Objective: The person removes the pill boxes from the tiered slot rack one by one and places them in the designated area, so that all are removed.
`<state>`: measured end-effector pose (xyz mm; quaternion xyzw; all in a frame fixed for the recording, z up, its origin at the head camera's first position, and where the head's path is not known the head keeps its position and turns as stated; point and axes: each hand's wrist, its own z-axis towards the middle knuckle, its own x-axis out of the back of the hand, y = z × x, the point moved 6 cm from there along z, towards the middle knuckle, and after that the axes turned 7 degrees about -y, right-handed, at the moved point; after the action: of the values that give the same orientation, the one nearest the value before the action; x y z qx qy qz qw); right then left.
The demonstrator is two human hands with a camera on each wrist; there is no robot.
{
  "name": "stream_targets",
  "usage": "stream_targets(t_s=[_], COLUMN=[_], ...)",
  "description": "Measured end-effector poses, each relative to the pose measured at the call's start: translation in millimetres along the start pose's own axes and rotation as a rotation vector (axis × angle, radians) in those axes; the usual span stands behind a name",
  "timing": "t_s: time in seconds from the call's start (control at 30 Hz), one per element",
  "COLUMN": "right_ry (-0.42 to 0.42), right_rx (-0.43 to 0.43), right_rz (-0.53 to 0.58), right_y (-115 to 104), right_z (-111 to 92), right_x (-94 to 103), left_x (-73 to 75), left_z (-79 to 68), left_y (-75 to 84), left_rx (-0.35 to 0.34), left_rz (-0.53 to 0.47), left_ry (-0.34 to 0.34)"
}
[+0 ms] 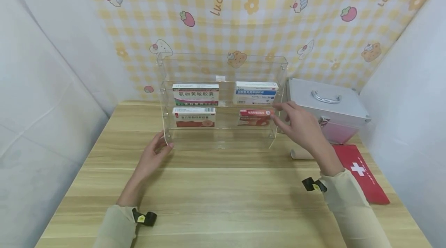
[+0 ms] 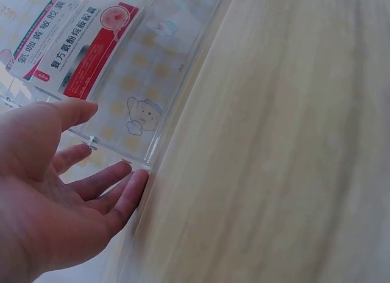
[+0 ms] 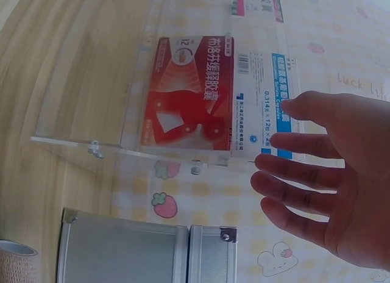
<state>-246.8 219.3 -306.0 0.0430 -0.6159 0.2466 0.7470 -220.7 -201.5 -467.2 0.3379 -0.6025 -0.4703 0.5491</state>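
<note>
A clear acrylic tiered rack (image 1: pixel 223 133) stands on the table and holds medicine boxes on two of its tiers. On the upper one are a white, red and green box (image 1: pixel 196 95) and a white and blue box (image 1: pixel 256 93). Below them sit a white and red-brown box (image 1: pixel 194 118) and a red box (image 3: pixel 189 91). My left hand (image 1: pixel 155 154) touches the rack's lower left corner, its fingers loosely spread. Fingers apart, my right hand (image 1: pixel 296 122) is at the rack's right side, beside the red box; whether it touches the rack I cannot tell.
A silver case (image 1: pixel 320 99) with a handle stands right of the rack. In front of it lie a red pouch (image 1: pixel 360 174) with a white cross and a tan roll (image 1: pixel 301 154), both partly behind the right arm. A yellow checked cloth (image 1: pixel 237 19) hangs behind.
</note>
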Motion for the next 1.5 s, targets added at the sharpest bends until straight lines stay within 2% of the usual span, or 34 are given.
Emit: stream_targets(t_s=[0.37,0.6,0.9,1.2,1.5], right_ry=[-0.001,-0.022,-0.105,-0.148,-0.103], right_rx=[-0.012,-0.002,-0.009,-0.034,0.009], right_rz=[0.003,-0.033,-0.108,-0.138,-0.154], right_y=[5.8,3.8,1.4,-3.9,-5.5], right_z=[0.7,4.1,6.8,8.7,10.9], right_x=[-2.7,-6.1,-15.1,-20.1,-23.4], left_x=[-0.9,-1.6,-2.4,-1.3,-0.3], left_z=[0.3,-0.7,-0.5,-0.7,-0.8], left_y=[-2.0,-1.0,-0.1,-1.4,-1.7], left_rx=[-0.001,-0.005,0.026,0.034,0.038], left_rz=[0.014,0.003,0.013,0.036,0.044], left_ry=[-0.016,-0.014,-0.014,-0.011,-0.005])
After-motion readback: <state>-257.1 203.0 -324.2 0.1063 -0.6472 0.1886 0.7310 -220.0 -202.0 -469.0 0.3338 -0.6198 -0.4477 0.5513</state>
